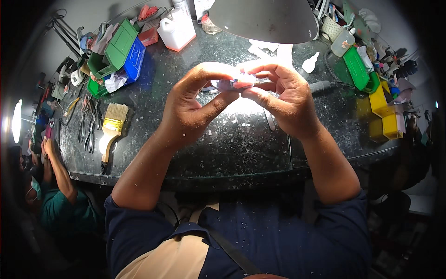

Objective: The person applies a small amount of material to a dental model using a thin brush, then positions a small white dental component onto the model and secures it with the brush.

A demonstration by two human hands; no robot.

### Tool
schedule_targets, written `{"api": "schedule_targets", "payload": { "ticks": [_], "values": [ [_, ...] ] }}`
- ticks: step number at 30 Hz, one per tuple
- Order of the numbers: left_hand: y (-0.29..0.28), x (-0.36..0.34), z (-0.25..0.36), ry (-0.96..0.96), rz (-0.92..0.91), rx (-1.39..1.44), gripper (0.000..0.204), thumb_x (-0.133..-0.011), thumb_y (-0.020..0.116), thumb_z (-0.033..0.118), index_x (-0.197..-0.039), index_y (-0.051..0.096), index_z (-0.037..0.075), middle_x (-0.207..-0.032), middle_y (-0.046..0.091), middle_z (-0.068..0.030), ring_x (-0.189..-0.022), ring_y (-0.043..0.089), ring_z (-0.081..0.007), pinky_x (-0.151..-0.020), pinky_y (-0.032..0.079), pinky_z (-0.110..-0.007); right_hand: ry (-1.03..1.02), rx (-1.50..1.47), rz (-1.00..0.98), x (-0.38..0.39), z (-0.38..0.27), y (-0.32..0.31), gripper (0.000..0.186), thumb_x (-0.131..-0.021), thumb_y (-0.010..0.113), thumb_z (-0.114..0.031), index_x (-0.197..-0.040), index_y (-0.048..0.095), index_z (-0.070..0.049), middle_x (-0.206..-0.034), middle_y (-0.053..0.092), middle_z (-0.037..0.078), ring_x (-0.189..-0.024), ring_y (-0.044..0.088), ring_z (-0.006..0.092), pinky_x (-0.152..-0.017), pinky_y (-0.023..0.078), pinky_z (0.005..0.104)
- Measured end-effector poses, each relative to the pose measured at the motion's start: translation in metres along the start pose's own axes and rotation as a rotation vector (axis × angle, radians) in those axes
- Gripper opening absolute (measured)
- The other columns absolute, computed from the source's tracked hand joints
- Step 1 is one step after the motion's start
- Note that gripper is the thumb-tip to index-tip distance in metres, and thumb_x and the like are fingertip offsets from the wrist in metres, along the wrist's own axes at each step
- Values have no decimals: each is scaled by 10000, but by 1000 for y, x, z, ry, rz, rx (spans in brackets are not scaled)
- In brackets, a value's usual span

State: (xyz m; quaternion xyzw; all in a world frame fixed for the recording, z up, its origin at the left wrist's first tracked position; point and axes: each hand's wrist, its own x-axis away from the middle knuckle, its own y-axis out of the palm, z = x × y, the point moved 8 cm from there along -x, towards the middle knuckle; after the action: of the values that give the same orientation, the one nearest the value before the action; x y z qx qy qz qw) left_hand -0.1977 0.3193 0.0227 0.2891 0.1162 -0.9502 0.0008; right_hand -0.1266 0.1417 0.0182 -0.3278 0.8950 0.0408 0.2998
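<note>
Under the lamp, a small pink and whitish piece (243,83) is held up off the bench, its kind hard to make out in the glare. My left hand (194,95) pinches its left side between thumb and fingers. From the other side, the thumb and fingertips of my right hand (289,98) close on the same piece. Pale dust speckles both hands. A grey handpiece (319,87) with a cable lies just right of my right hand. Below the hands, a slim metal tool (269,120) rests on the bench, partly hidden.
Over the dark, dusty bench (223,153) hangs a grey lamp shade (265,21). Left are a wide brush (112,132), pliers (88,125), green and blue bins (121,49) and a white jug (176,30). Right are a white dropper bottle (310,63) and yellow bins (385,111). Another person (65,200) sits far left.
</note>
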Motion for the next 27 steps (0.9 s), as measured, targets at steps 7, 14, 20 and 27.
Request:
{"api": "schedule_targets", "payload": {
  "ticks": [7, 14, 20, 27],
  "values": [
    [1, 1, -3, 37, -41, -50, 320, -1009, 769, -12, -1311, 702, 66, -1308, 751, -112, -1240, 722, -221, -1090, 564, -416, -48, 283, 44, 0, -20, -1, 289, -981, 878, -134, -1218, 760, -19, -1125, 813, 102, -1062, 790, 164, -913, 683, 353],
    [5, 3, -3, -30, -78, 99, 295, -1032, 727, -46, -1301, 670, 59, -1370, 697, -159, -1404, 650, -266, -1219, 504, -487, -242, 504, 14, -3, -33, 0, 347, -935, 920, -214, -1216, 771, -75, -1089, 801, 69, -990, 782, 208, -824, 671, 349],
    [0, 0, 16, 203, -20, -299, 305, -969, 816, -4, -1229, 700, 106, -1411, 664, -193, -1380, 650, -300, -1159, 534, -458, -197, 413, 59, 1, -26, 2, 644, -898, 961, -302, -1389, 672, -2, -1102, 781, 140, -1031, 769, 238, -840, 666, 360],
    [-2, 6, 36, 441, 86, -650, 282, -877, 913, 138, -1115, 764, 158, -1242, 688, -112, -1129, 702, -271, -861, 586, -387, 331, -247, -81, 7, 14, 18, 561, -1028, 859, -220, -1450, 608, 52, -1205, 793, 135, -1096, 768, 179, -977, 614, 322]
  ]
}}
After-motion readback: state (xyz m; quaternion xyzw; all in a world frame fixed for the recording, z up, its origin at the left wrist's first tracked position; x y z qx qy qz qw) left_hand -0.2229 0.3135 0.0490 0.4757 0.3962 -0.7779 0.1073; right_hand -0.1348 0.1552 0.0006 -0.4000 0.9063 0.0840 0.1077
